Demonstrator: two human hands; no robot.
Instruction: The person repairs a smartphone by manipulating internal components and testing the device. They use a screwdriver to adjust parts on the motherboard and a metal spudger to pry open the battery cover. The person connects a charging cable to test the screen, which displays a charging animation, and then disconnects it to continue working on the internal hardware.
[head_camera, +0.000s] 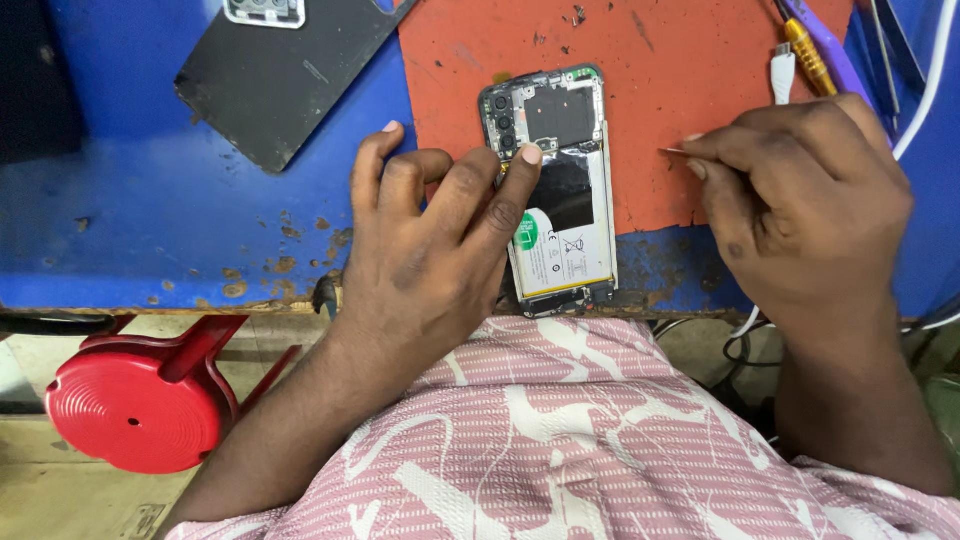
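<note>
An opened smartphone (565, 180) lies face down with its back cover off, showing a white battery and black shielding. It rests partly on an orange mat (660, 70) near the front edge of the blue workbench (150, 220). My left hand (435, 245) rests on the phone's left side, fingertips touching its upper left near the camera modules. To the right of the phone, my right hand (800, 210) pinches a thin small tool (672, 151) between thumb and fingers, its tip just above the mat.
A black phone back cover (285, 70) lies at the upper left of the bench. A yellow-handled screwdriver (808, 55), a white cable plug (782, 72) and white cables lie at the upper right. Small screws (577, 15) sit on the mat. A red stool (140, 405) stands below left.
</note>
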